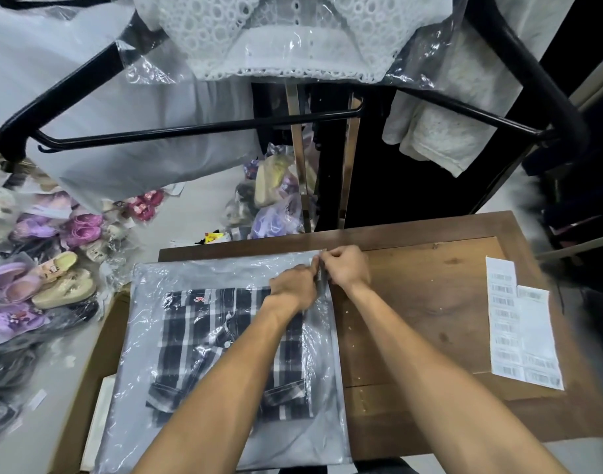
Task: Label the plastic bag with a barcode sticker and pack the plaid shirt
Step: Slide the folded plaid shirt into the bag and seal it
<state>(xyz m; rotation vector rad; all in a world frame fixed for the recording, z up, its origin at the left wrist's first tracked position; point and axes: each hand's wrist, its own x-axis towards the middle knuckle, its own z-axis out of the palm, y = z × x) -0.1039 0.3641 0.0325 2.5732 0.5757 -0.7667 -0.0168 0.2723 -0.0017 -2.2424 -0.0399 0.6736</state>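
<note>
On a wooden surface (430, 302), seen from above: plaid shirt (204, 340), folded, black and white, lying inside a clear plastic bag (156, 336) that covers the surface's left half and overhangs its near edge. Left hand (293, 285) resting palm down on the bag near its far right corner, fingers curled against the plastic at the right-hand edge. Right hand (344, 265) just beside it, touching it, fingers pinched on the bag's edge strip at that same corner; too blurred to tell whether anything else is held between them. Both forearms bare, reaching in from the bottom of the frame, the left one crossing over the shirt. Well apart to the right, flat on the surface, white sheets of barcode stickers (519, 323), two overlapping. Left of the surface, on the floor, a heap of bagged slippers (54, 261) in purple, pink and beige. Overhead, a black hanger (197, 130) and a white lace garment (293, 35) in clear wrapping. Near the surface's lower left, a cardboard box (84, 381).
</note>
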